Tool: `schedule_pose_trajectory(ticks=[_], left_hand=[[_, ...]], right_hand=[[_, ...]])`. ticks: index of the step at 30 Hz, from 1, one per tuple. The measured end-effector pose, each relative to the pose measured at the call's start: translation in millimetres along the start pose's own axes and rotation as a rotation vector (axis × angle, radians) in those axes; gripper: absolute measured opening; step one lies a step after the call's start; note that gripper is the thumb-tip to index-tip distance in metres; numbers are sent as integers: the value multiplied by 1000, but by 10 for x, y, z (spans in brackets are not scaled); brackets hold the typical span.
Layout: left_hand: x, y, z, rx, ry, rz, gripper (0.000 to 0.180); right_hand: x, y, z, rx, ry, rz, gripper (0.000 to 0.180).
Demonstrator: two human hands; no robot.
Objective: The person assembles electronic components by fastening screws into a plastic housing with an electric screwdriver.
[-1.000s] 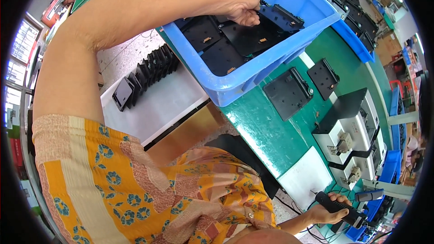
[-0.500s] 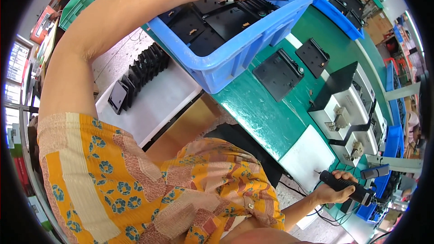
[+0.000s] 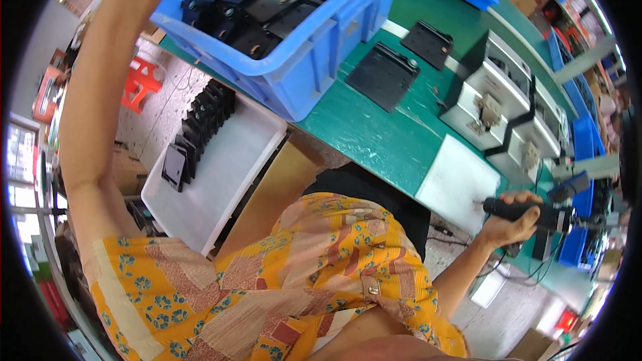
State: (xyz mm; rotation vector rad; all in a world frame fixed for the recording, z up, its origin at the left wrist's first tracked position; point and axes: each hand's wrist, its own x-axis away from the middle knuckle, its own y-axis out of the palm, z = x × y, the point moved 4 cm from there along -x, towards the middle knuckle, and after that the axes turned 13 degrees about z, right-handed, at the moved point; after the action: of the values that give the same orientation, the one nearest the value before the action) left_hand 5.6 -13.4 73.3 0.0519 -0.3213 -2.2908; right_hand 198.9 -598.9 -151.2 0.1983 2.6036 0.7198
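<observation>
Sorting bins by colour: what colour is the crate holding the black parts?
Blue, seen in the head view: the plastic crate.

Two loose black plates (image 3: 382,75), one blue bin (image 3: 314,60)

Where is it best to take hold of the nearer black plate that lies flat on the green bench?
Probably by its two long side edges, coming from above. The nearer black plate lies flat and alone on the green bench, its edges free; the raised fittings along its far edge look awkward to pinch.

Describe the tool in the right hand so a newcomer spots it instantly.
Start at the green bench and go to the white mat at its near edge. Just beyond that mat, the right hand grips a black powered driver, the only hand-held tool; the grey fixtures nearby sit on the bench.
</observation>
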Motion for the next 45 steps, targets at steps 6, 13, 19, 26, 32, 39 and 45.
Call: schedule_pose_trajectory(ticks=[6, 13, 19, 26, 32, 39, 45], left_hand=[[1225, 465, -51, -328, 110, -83, 33], [1685, 1314, -1238, -372, -87, -237, 20], [1550, 1709, -2612, -336, -292, -453, 16], [1201, 2078, -3191, -435, -265, -645, 18], [1115, 2154, -3174, -588, -367, -595, 19], [1049, 2042, -3207, -960, -62, -493, 22], [1310, 2260, -2914, -1275, 695, -413, 20]], right_hand=[[25, 38, -4, -72, 23, 11, 38], [74, 76, 36, -132, -80, -12, 34], [-35, 67, 73, -160, -174, -39, 34], [-99, 21, 51, 1, -183, -79, 54], [-120, -54, 114, 34, -110, -66, 63], [-265, -233, 212, -96, -5, -186, 68], [-292, -274, 185, -145, -2, -252, 71]])
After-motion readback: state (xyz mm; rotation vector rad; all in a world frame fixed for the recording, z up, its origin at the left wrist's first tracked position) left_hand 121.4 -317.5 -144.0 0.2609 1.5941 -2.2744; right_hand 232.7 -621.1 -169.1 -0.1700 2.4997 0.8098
